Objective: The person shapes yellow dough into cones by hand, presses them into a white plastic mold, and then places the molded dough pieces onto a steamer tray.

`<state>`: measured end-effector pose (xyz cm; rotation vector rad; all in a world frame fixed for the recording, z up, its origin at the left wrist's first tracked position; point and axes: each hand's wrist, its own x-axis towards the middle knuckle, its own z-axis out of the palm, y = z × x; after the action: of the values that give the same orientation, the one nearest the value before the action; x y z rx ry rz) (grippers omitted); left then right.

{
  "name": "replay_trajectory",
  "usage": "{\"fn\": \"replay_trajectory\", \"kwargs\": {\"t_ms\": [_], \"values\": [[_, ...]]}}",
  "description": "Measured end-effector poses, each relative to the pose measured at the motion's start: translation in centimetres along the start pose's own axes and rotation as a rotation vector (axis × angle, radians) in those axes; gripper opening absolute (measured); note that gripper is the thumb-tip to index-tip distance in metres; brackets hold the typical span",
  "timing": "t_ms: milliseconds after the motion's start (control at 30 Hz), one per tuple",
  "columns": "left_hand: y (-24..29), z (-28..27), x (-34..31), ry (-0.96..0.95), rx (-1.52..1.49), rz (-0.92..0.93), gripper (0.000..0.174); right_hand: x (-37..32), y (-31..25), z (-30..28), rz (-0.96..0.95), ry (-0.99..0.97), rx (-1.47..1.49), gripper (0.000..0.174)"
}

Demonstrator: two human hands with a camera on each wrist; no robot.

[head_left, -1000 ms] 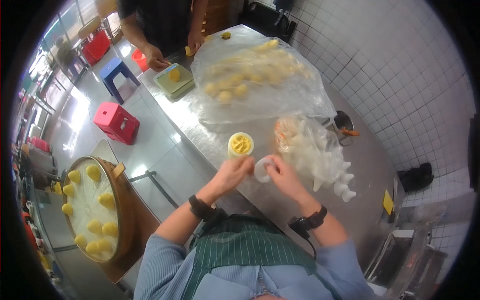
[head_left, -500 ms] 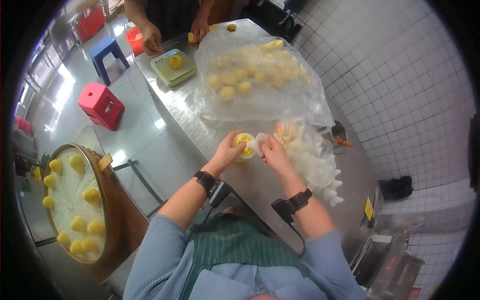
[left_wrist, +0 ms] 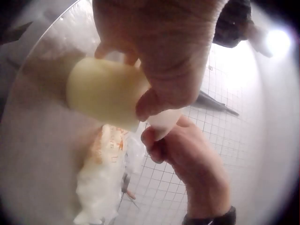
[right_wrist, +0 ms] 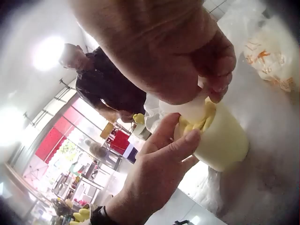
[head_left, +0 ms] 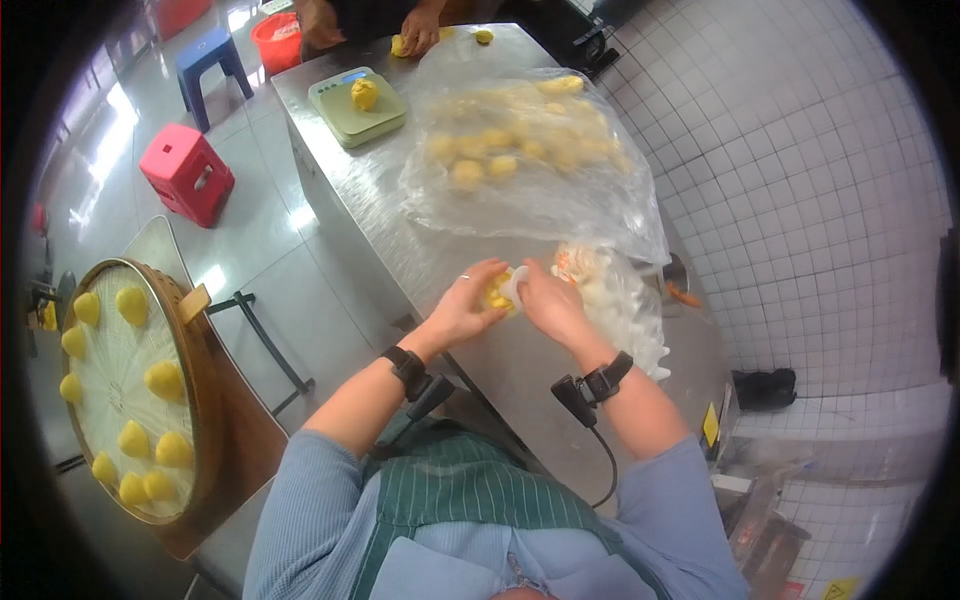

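Note:
My left hand (head_left: pixel 466 305) grips a pale cup (right_wrist: pixel 225 140) by its rim, the thumb on the near side. Lumpy yellow dough (right_wrist: pixel 200 123) fills the cup's mouth. In the left wrist view the cup's side (left_wrist: pixel 103 91) looks smooth and cylindrical. My right hand (head_left: pixel 552 305) pinches a white, round-edged, cone-like piece (left_wrist: pixel 164 123) right at the mouth of the cup. Part of that piece is hidden by the fingers. Just beyond my right hand lies a clear bag with orange print (head_left: pixel 578 262), holding several white pointed pieces (head_left: pixel 635 335).
Yellow balls (head_left: pixel 500 165) lie under a large plastic sheet (head_left: pixel 530 220) on the steel table. A scale (head_left: pixel 360 125) bears a yellow lump (head_left: pixel 364 95), near another person's hand (head_left: pixel 420 28). At left stands a round steamer (head_left: pixel 195 440) with several yellow pieces; a red stool (head_left: pixel 187 175) is beyond.
The left hand has gone from beside the cup to gripping its rim. The right hand has brought the white piece from beside the cup to its mouth. The head view has shifted.

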<state>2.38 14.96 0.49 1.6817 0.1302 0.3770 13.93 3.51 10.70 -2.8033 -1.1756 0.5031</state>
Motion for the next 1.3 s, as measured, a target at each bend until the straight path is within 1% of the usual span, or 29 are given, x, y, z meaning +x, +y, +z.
{"fn": "replay_trajectory", "kwargs": {"t_ms": [33, 167, 233, 267, 333, 400, 433, 467, 500, 533, 567, 600, 633, 667, 733, 767, 800, 833, 900, 933, 967, 1000, 1033, 1067, 1133, 1167, 1233, 1267, 1300], "values": [[0.1, 0.0, 0.0, 0.009, -0.010, -0.002, 0.069, 0.2, -0.4, -0.4, -0.009, -0.068, -0.076, 0.045], [0.2, 0.3, -0.1, 0.031, -0.034, -0.023, 0.069, 1.3, -0.8, -0.4, -0.080, -0.141, -0.233, 0.037], [0.1, 0.5, -0.2, 0.043, -0.057, -0.022, 0.069, 1.6, -0.8, 0.2, -0.167, -0.124, -0.338, 0.027], [0.1, 0.6, -0.1, 0.057, -0.044, -0.004, 0.069, 1.7, -0.9, 0.4, -0.166, -0.138, -0.344, 0.027], [-0.1, 0.6, -0.1, 0.060, -0.038, 0.009, 0.068, 1.6, -1.3, 0.8, -0.255, -0.074, -0.457, 0.020], [-0.1, 0.5, 0.2, 0.041, 0.009, 0.031, 0.077, 1.7, -1.4, 1.2, -0.277, -0.045, -0.471, 0.020], [-0.1, 0.6, -0.1, 0.038, 0.003, 0.035, 0.077, 1.4, -1.6, 1.0, -0.304, -0.011, -0.484, 0.021], [-0.1, 0.5, -0.3, 0.047, -0.038, -0.008, 0.084, 1.2, -1.8, 0.7, -0.301, -0.006, -0.492, 0.021], [0.0, 0.3, -0.2, 0.061, -0.076, -0.049, 0.091, 1.4, -2.1, 0.1, -0.225, -0.080, -0.458, 0.026], [0.5, -0.2, -0.1, 0.065, -0.073, -0.039, 0.091, 1.6, -2.5, -0.4, -0.146, -0.153, -0.418, 0.033], [1.1, -0.7, -0.2, 0.022, -0.021, -0.037, 0.097, 1.5, -2.3, -0.5, -0.146, -0.148, -0.421, 0.033], [1.4, -1.0, -0.2, -0.014, 0.026, -0.039, 0.103, 1.3, -1.6, -0.5, -0.211, -0.036, -0.275, 0.037], [1.0, -0.8, -0.1, -0.003, 0.018, -0.043, 0.103, 1.4, -1.2, -0.5, -0.276, 0.067, -0.130, 0.042], [0.3, -0.4, 0.0, 0.033, 0.030, -0.027, 0.101, 2.1, -1.1, -0.2, -0.285, 0.056, -0.139, 0.042], [-0.6, 0.1, 0.1, 0.061, 0.039, -0.022, 0.100, 3.2, -1.4, 1.3, -0.169, 0.304, 0.299, 0.043], [-0.9, 0.2, 0.4, 0.049, 0.055, 0.003, 0.095, 3.7, -1.6, 2.7, -0.167, 0.295, 0.297, 0.043], [-1.2, 0.3, 0.7, 0.040, 0.070, 0.026, 0.090, 4.4, -1.8, 4.3, -0.083, 0.293, 0.275, 0.040], [-0.9, 0.3, 0.8, 0.049, 0.061, 0.013, 0.090, 4.7, -2.6, 4.6, -0.001, 0.287, 0.251, 0.039], [-0.6, 0.1, 0.8, 0.060, 0.060, 0.008, 0.079, 5.0, -3.1, 4.2, 0.008, 0.215, 0.285, 0.039], [-0.7, 0.3, 0.3, 0.047, 0.045, -0.016, 0.079, 4.3, -3.6, 4.0, 0.044, 0.160, 0.324, 0.039], [-0.8, 0.5, 0.2, 0.099, 0.051, 0.041, 0.075, 3.8, -3.5, 4.2, 0.066, 0.142, 0.321, 0.039], [-1.0, 0.6, 0.6, 0.166, 0.063, 0.106, 0.071, 4.1, -3.4, 4.2, -0.019, 0.159, 0.296, 0.039], [-1.1, 0.6, 0.8, 0.167, 0.050, 0.095, 0.071, 4.3, -3.3, 4.2, -0.104, 0.173, 0.273, 0.038], [-1.3, 0.7, 0.9, 0.170, 0.024, 0.118, 0.069, 4.3, -3.4, 4.2, -0.096, 0.156, 0.267, 0.038], [-1.7, 1.1, 0.9, 0.166, -0.014, 0.126, 0.066, 4.2, -3.4, 4.1, -0.304, 0.196, 0.166, 0.037], [-2.0, 1.2, 0.9, 0.171, -0.008, 0.138, 0.065, 4.4, -3.3, 4.2, -0.293, 0.185, 0.164, 0.037], [-2.0, 1.1, 1.2, 0.169, -0.017, 0.152, 0.064, 4.6, -3.0, 4.1, -0.456, 0.217, 0.062, 0.037], [-1.5, 0.7, 1.2, 0.175, -0.007, 0.130, 0.063, 4.6, -2.9, 4.1, -0.443, 0.212, 0.052, 0.037], [-1.1, 0.7, 1.1, 0.184, -0.002, 0.109, 0.063, 4.5, -3.0, 4.1, -0.365, 0.197, 0.090, 0.038]]}}
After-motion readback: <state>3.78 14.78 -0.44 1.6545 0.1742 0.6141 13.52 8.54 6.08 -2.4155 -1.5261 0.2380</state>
